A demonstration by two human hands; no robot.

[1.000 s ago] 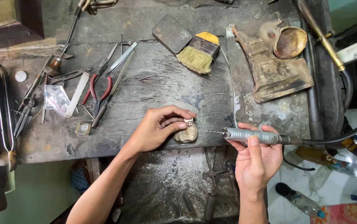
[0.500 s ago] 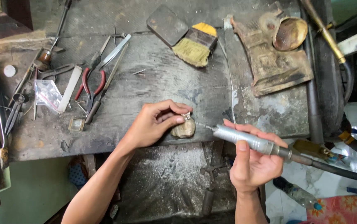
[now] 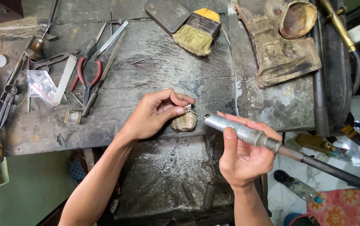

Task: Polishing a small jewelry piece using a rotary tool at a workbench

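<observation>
1. At the far left of the dark, worn wooden counter (image 3: 146,62) we see a small clear plastic bag (image 3: 41,85), a flat white strip (image 3: 65,78), red-handled pliers (image 3: 87,77) and long steel tweezers (image 3: 108,42), with a small square metal frame (image 3: 73,117) near the front edge.
2. Our left hand (image 3: 152,115) rests on the counter edge, its grip pinched on a small silver metal piece (image 3: 188,109) held against a rounded tan wooden peg (image 3: 184,121).
3. Behind, a yellow-topped flat brush with straw bristles (image 3: 196,31) lies beside a dark flat tin (image 3: 167,14).
4. Our right hand (image 3: 242,157) has its grip clenched around a silver cylindrical rotary handpiece (image 3: 238,129); its thin bit points at the silver piece, and a black flexible shaft (image 3: 339,173) trails right.
5. At the far right lies a worn brown leather pad (image 3: 280,54) and a rusty round bowl (image 3: 298,19).
</observation>
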